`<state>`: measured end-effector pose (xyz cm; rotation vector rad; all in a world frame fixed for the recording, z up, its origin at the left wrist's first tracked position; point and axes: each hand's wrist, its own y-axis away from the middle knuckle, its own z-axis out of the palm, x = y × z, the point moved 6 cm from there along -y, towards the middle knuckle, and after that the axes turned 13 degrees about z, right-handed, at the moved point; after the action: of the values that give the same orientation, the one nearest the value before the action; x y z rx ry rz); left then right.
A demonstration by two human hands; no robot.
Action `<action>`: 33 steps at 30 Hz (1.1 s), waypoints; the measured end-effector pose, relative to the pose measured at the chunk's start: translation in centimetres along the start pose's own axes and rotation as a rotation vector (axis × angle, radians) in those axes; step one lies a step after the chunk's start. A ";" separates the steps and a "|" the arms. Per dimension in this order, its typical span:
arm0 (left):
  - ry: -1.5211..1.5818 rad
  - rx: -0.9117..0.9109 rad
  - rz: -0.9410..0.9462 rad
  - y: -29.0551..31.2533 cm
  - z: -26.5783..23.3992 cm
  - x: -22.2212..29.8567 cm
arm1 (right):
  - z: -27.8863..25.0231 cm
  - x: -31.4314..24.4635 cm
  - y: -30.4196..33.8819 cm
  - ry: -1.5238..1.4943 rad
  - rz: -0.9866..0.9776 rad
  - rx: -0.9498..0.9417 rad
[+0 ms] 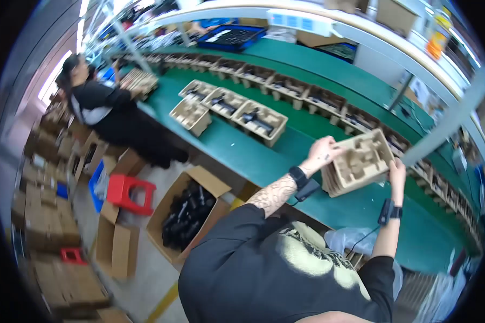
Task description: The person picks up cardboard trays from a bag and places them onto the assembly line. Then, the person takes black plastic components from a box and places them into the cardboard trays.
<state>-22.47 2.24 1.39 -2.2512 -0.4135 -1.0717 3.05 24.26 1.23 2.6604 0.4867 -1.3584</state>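
At green bench (pixel 285 155), L hand (pixel 324 152) & R hand (pixel 397 172) in pinch on tan tray stack (pixel 357 164), opp. sides.

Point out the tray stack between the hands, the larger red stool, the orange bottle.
Tray stack (pixel 361 157): head view, top tray's molded inside.
Larger red stool (pixel 119 191): head view, surface left of its opening.
Orange bottle (pixel 438 37): head view, mid-body.

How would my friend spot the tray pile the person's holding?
Find the long green workbench. The left hand and right hand hold the tan molded-pulp tray stack there. Its top tray is empty; trays lined up behind hold dark parts.
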 end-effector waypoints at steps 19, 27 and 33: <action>0.371 0.147 0.218 0.9 -8.7 10.5 | -6.5 -10.4 12.2 -0.692 -0.027 -0.088; -0.315 0.359 0.075 8.7 -24.1 4.9 | 13.6 -15.1 22.2 -0.529 0.213 -0.826; -0.404 0.462 -0.174 19.5 -26.0 -16.6 | 32.4 -10.0 24.8 -0.591 0.288 -0.998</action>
<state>-38.29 -29.72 -6.36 -2.0213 -0.9363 -0.5172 -19.06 -9.34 -10.98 1.4010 0.4903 -1.2496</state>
